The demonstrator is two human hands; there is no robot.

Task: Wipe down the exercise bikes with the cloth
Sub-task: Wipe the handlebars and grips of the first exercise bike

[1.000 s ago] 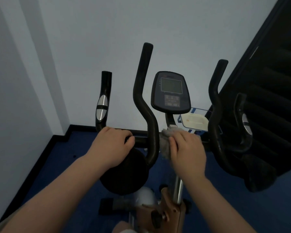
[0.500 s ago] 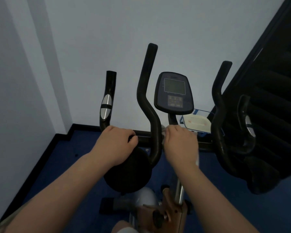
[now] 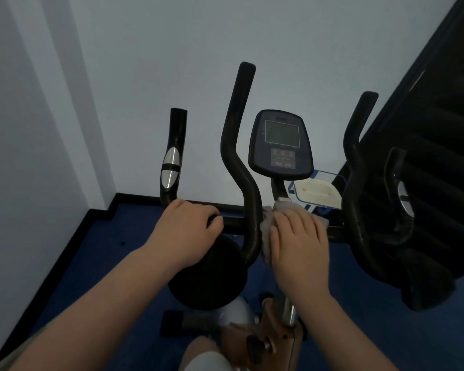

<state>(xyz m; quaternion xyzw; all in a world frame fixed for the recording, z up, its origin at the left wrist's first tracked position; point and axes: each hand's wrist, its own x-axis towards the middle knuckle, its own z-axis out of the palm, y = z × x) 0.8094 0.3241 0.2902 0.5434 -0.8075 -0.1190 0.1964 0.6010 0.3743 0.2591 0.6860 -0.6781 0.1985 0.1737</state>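
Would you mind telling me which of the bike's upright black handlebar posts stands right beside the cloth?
The tall curved post left of the console; the cloth under the right hand lies against its base.

We see a plain pale wall (image 3: pixel 150 62), dark blue carpeted floor (image 3: pixel 113 253) with black skirting (image 3: pixel 134 196), and a white rectangular box (image 3: pixel 318 193) beside it.

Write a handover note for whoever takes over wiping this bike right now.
Left hand: grips the crossbar beside the left grip, steadying the bike.
Right hand: presses the cloth on the crossbar, between the tall left handlebar and the console stem.
Done: cannot tell which parts are already wiped.
Left: console, both handlebars, side grips, then any other bikes.
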